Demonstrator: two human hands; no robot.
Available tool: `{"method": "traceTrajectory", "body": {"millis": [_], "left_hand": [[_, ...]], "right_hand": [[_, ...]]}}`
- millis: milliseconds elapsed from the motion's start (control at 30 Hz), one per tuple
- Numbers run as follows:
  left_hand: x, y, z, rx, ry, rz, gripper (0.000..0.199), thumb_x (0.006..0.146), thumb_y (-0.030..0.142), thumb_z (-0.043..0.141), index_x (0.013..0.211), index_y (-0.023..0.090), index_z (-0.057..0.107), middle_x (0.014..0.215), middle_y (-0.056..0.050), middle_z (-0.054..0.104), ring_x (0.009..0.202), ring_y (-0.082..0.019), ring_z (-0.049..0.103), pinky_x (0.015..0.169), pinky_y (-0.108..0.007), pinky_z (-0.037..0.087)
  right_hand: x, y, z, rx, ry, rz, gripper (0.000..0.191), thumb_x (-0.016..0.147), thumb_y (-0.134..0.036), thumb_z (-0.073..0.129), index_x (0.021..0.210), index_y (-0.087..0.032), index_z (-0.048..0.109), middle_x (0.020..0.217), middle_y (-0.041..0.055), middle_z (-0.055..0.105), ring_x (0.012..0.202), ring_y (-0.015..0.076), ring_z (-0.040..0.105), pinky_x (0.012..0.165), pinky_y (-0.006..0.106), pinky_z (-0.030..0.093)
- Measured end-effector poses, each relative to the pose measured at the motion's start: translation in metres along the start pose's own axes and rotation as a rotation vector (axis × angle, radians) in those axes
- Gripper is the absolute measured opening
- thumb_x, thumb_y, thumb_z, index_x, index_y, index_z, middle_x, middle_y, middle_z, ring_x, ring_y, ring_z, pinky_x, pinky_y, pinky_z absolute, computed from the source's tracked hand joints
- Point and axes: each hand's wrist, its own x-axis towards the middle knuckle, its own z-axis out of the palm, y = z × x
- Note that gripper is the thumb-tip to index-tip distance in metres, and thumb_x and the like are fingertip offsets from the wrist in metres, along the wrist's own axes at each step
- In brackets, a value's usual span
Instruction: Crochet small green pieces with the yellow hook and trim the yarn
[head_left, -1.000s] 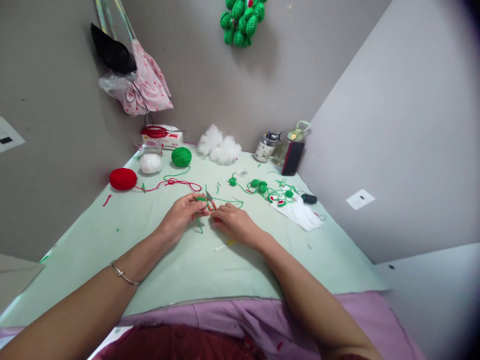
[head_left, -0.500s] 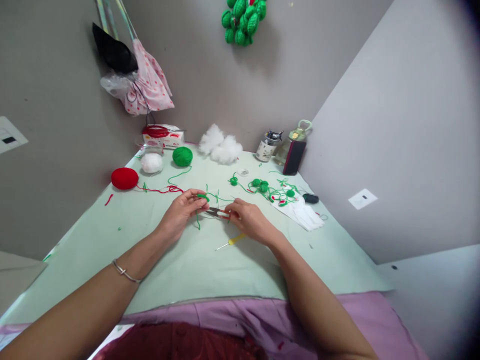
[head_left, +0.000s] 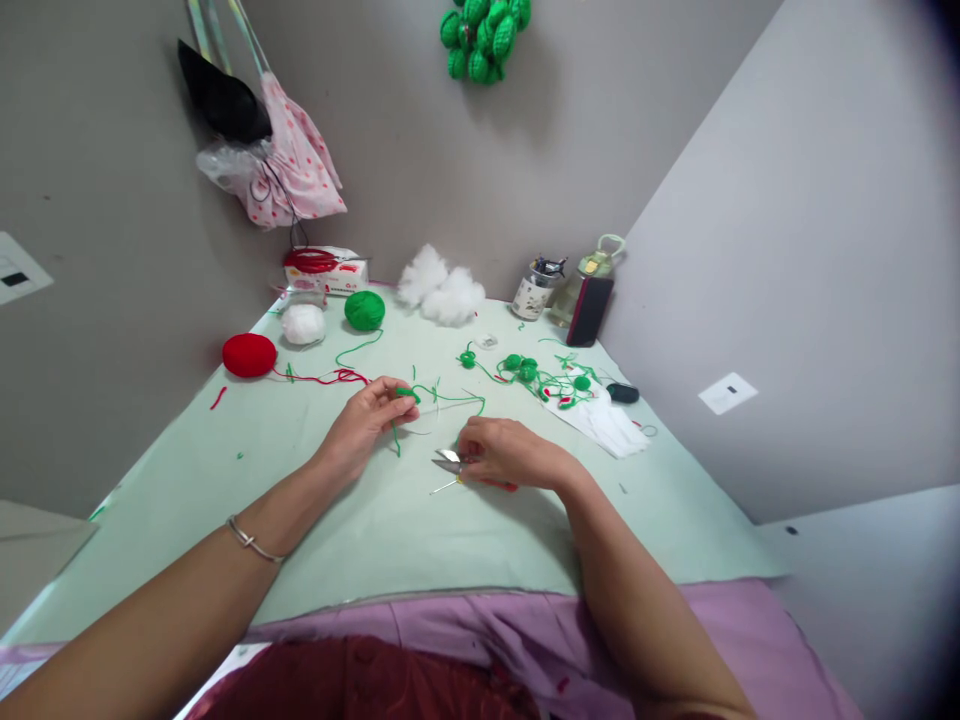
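Between the thumb and fingers of my left hand (head_left: 373, 418) is a small green crochet piece (head_left: 407, 395), with a green yarn tail hanging below it. My right hand (head_left: 504, 452) is closed around small scissors (head_left: 448, 462), whose parted blades point left, low over the table. A red handle shows under that hand. The metal shaft of a crochet hook (head_left: 445, 487) lies just below the blades; its yellow handle is mostly hidden. Green yarn (head_left: 459, 398) runs from the held piece toward the right hand.
Red (head_left: 250, 355), white (head_left: 303, 324) and green (head_left: 364, 311) yarn balls sit back left. White stuffing (head_left: 441, 288) lies at the back. Small green pieces (head_left: 527, 369) with loose yarn, a white cloth (head_left: 604, 425), a phone (head_left: 590, 312) and a pen cup (head_left: 532, 297) are at right.
My right hand has moved right and toward me with the scissors, away from the green piece, and now covers most of the hook's yellow handle. My left hand has hardly moved.
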Motion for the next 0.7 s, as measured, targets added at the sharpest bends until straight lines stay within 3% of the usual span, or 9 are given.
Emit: {"method": "traceTrajectory", "body": {"millis": [100,233,367,467,600,700], "left_hand": [[-0.001,0.0,0.002,0.012,-0.016,-0.013,0.037,0.067,0.036,0.089,0.091,0.019,0.068,0.081,0.001,0.07,0.079,-0.016,0.069,0.083,-0.029,0.051],[-0.001,-0.001,0.003,0.025,-0.028,-0.025,0.036,0.066,0.036,0.089,0.091,0.019,0.068,0.081,0.002,0.069,0.079,-0.016,0.069,0.081,-0.029,0.051],[-0.001,-0.001,0.002,0.031,-0.019,-0.026,0.038,0.067,0.037,0.089,0.094,0.02,0.068,0.081,0.002,0.069,0.078,-0.016,0.069,0.083,-0.03,0.051],[0.0,-0.002,0.001,0.041,-0.013,-0.027,0.039,0.068,0.038,0.088,0.096,0.02,0.067,0.082,0.002,0.069,0.08,-0.016,0.07,0.083,-0.029,0.051],[0.0,-0.003,0.0,0.054,-0.035,-0.026,0.038,0.069,0.038,0.088,0.094,0.02,0.065,0.082,0.001,0.07,0.081,-0.017,0.071,0.083,-0.031,0.051],[-0.001,-0.004,0.001,0.052,-0.073,-0.02,0.038,0.069,0.04,0.088,0.091,0.02,0.064,0.078,0.001,0.069,0.079,-0.018,0.071,0.084,-0.033,0.053]], "right_hand": [[-0.003,-0.002,-0.006,0.053,-0.009,-0.021,0.002,0.081,-0.018,0.067,0.08,-0.019,0.066,0.08,0.0005,0.067,0.071,0.014,0.055,0.067,0.026,0.039],[-0.006,-0.001,-0.017,0.17,-0.024,-0.042,0.012,0.093,-0.023,0.054,0.094,-0.019,0.065,0.084,0.001,0.07,0.073,0.0134,0.06,0.068,0.025,0.045],[-0.003,0.0,-0.012,0.071,-0.094,0.024,0.016,0.077,-0.028,0.078,0.084,-0.02,0.066,0.083,0.0004,0.066,0.074,0.0149,0.056,0.065,0.026,0.039],[-0.001,0.0,-0.006,0.041,-0.083,0.024,0.019,0.07,-0.021,0.081,0.075,-0.02,0.063,0.082,0.0006,0.064,0.074,0.0145,0.053,0.065,0.026,0.037],[-0.004,0.0,-0.011,0.163,-0.135,0.002,0.013,0.087,-0.024,0.065,0.079,-0.021,0.055,0.064,-0.0048,0.057,0.056,0.0107,0.049,0.058,0.025,0.038],[-0.006,-0.002,-0.017,0.437,-0.099,-0.055,0.016,0.097,-0.035,0.054,0.089,-0.021,0.052,0.071,-0.0031,0.062,0.057,0.0109,0.054,0.055,0.024,0.041]]}}
